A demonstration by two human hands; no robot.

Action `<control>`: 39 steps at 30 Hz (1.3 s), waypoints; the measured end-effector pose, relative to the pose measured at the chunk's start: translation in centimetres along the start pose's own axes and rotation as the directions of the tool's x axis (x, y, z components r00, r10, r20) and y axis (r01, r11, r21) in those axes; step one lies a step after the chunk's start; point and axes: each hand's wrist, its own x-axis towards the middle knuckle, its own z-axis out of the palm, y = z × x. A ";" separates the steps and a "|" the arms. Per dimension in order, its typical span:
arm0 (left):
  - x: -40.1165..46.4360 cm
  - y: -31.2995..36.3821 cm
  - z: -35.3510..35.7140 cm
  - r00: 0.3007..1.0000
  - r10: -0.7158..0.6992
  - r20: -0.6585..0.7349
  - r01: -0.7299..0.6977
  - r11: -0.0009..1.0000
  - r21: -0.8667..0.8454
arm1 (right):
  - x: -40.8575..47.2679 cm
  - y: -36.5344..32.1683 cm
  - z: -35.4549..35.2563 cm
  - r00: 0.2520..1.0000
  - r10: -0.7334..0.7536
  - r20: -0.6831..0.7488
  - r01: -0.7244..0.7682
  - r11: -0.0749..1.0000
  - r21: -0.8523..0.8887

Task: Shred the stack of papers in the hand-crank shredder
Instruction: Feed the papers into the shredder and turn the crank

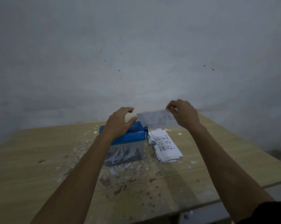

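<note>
The right hand (183, 113) pinches one sheet (156, 119) up high to feed the blue shredder (130, 139), the left hand (120, 120) is spread above it, and the paper stack (167, 147) waits just beside the crank (148, 138)

The left hand (120, 120) hides the shredder (128, 143) slot; sheet (156, 119) print is blurred.

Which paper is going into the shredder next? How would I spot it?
Find the wooden table and the blue-lidded clear plastic shredder on it. Just above and behind the shredder, the right hand pinches one white printed sheet up in the air. It is the only paper off the table; the stack of printed papers lies flat beside the crank.
</note>
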 end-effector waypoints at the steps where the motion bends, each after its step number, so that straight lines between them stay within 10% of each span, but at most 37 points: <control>1: 0.4 0.5 -0.2 1.000 0.026 -0.014 -0.027 0.999 -0.035 | 0.6 -0.9 -0.8 0.998 -0.065 -0.015 0.065 0.998 -0.025; 10: 2.5 2.2 -2.7 0.998 0.024 -0.056 -0.027 0.997 -0.069 | 4.1 -8.6 -4.5 0.901 -0.431 -0.036 0.430 0.902 -0.051; 15: 1.1 0.8 -3.8 0.977 -0.096 -0.190 0.018 0.926 -0.376 | 4.1 -9.2 -3.2 0.949 -0.215 -0.229 0.280 0.911 0.303; 20: 0.2 0.3 -4.2 0.960 -0.234 -0.155 0.104 0.809 -0.578 | 3.0 -10.0 -0.8 0.998 -0.049 0.042 0.014 0.793 0.608; 39: -0.7 -1.8 -2.3 0.914 -0.402 -0.052 0.287 0.733 -0.617 | 2.9 -11.4 4.8 0.982 -0.013 0.188 -0.099 0.812 0.575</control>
